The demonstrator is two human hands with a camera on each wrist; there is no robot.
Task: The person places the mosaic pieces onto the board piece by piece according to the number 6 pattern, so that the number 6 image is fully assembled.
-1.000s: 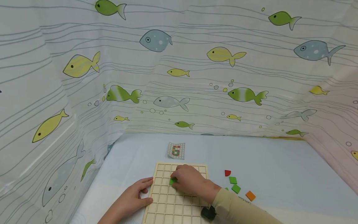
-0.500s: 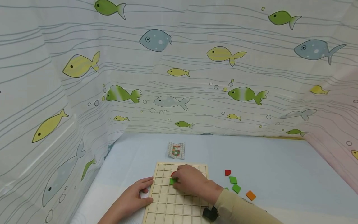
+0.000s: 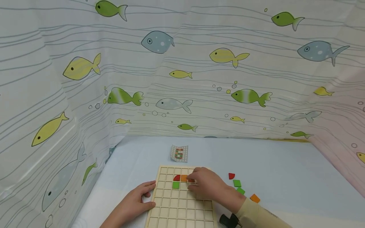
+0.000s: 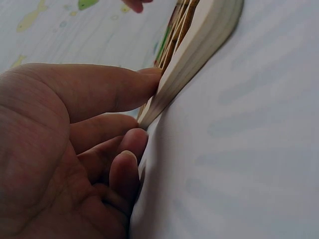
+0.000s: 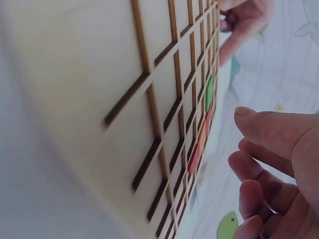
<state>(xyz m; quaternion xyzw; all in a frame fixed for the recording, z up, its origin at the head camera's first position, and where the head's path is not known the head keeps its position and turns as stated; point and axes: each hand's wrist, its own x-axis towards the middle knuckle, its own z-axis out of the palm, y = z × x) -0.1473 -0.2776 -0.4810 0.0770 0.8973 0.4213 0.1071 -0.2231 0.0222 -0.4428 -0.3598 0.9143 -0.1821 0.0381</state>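
In the head view a light wooden grid board [image 3: 168, 212] lies on the table. In its upper rows sit a red quarter-round tile [image 3: 176, 178], an orange square tile [image 3: 184, 178] beside it, and a green square tile [image 3: 176, 185] below the red one. Another red tile [image 3: 191, 180] is partly hidden by my right hand [image 3: 206, 183]. That hand hovers over these tiles; the right wrist view shows its relaxed fingers [image 5: 256, 169] apart from the board, holding nothing. My left hand [image 3: 137, 199] rests against the board's left edge, thumb [image 4: 119, 92] and index fingertip touching it.
Right of the board lie a loose red quarter-round tile [image 3: 231, 175], two green squares, the nearer one [image 3: 240, 191] partly covered by the right forearm, and an orange square [image 3: 255, 198]. Behind the board is a small patterned grid card [image 3: 179, 154]. Fish-print curtains [image 3: 199, 104] surround the table.
My right hand has moved right along the board, uncovering the red quarter-round and orange tiles and the whole green one. The left hand stays in place.
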